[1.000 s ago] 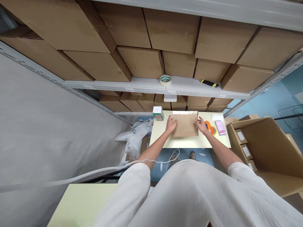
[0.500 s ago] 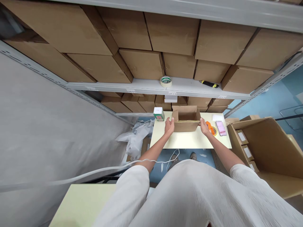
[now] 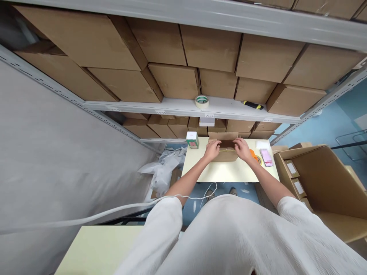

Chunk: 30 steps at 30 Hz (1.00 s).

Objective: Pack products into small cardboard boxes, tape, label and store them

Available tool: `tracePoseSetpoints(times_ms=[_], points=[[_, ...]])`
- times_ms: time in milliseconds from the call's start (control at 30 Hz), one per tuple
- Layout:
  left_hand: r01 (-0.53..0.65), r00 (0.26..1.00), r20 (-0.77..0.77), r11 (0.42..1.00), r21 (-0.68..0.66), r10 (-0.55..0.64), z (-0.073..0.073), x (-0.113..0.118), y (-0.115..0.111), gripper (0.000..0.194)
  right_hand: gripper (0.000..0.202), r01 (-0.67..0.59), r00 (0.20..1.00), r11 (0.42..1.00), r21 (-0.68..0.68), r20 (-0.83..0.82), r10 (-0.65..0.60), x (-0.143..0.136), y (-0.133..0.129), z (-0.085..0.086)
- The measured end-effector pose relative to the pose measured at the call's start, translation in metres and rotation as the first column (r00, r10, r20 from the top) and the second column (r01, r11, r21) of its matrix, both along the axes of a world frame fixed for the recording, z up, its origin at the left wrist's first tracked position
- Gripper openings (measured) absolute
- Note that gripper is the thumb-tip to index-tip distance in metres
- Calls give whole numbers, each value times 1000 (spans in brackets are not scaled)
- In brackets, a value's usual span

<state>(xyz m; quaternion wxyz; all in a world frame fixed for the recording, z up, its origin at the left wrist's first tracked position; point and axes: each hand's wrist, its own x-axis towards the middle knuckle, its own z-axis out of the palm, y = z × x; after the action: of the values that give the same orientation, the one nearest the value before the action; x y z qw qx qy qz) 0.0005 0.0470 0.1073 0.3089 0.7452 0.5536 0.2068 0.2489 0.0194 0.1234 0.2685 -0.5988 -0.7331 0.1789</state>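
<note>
A small open cardboard box (image 3: pixel 225 156) stands on the pale yellow table, its back flap raised. My left hand (image 3: pixel 212 150) is at the box's left side, fingers curled inward over the edge. On the opposite side, my right hand (image 3: pixel 242 148) bends its fingers over the right edge in the same way. Both hands hide the side flaps, and the inside looks dark. Left of the box is a small white and green carton (image 3: pixel 192 140). Close to my right hand lie an orange tape dispenser (image 3: pixel 252 154) and a phone with a pink screen (image 3: pixel 267 157).
Ahead, a grey metal shelf (image 3: pixel 177 105) carries stacked cartons, a tape roll (image 3: pixel 202 101) and a box cutter (image 3: pixel 252 105). A large open carton (image 3: pixel 338 183) stands right. Plastic wrap (image 3: pixel 163 172) lies left; a white cable (image 3: pixel 114 209) crosses my left arm.
Both hands have moved inward from the outer sides of the box to over its top edges, fingers now bent toward the middle. The box stays in about the same place.
</note>
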Motion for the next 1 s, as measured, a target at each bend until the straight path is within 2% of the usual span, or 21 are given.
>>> tracePoseSetpoints(times_ms=[133, 267, 367, 467, 600, 667, 800, 867, 1000], points=[[41, 999, -22, 999, -15, -41, -2, 6, 2, 49, 46, -10, 1000, 999, -33, 1, 10, -4, 1, -1], [64, 997, -41, 996, -68, -67, -8, 2, 5, 51, 45, 18, 998, 994, -112, 57, -11, 5, -1, -10], [127, 985, -98, 982, -138, -142, -12, -1, 8, 50, 43, 65, 989, 980, -186, 143, -39, 14, -1, -18], [216, 954, -168, 959, -183, -247, -13, -5, 8, 42, 42, 64, 975, 960, -271, 222, -2, 19, -3, -25], [289, 910, -262, 945, -152, -321, -10, -15, 3, 32, 47, 44, 956, 945, -325, 289, 55, 20, -9, -34], [264, 908, -303, 957, -117, -288, -9, -22, -4, 39, 54, 34, 950, 943, -331, 304, 73, 19, -13, -38], [123, 941, -311, 991, -48, -132, -16, -39, -24, 85, 66, 13, 944, 944, -331, 315, 97, 19, -20, -48], [39, 951, -305, 999, -30, -46, -24, -48, -33, 100, 70, 15, 945, 942, -337, 312, 96, 19, -22, -53], [-42, 940, -342, 997, -71, 15, -39, -58, -40, 102, 78, 14, 950, 933, -359, 295, 99, 19, -25, -58]])
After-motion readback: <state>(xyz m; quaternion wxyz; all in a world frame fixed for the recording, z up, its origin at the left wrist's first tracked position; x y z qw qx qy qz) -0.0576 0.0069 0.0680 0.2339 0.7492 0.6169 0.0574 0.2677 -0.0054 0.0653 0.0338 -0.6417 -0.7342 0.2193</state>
